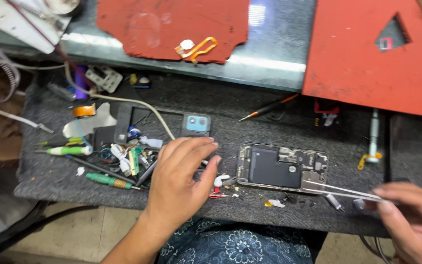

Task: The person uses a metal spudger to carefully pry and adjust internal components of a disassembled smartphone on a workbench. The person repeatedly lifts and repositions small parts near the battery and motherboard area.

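On the desk [269,122], the right hand [411,215] pinching tweezers [343,191] could scratch the opened phone [282,167], while the left hand [181,181] hovers spread, empty.

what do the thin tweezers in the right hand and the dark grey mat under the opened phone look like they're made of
The thin silver tweezers in the right hand look like bare polished metal: pale, glinting, narrow arms. The dark grey work mat looks like felt or a similar fibrous fabric: matte, speckled, with a fuzzy edge. The opened phone lies on it.
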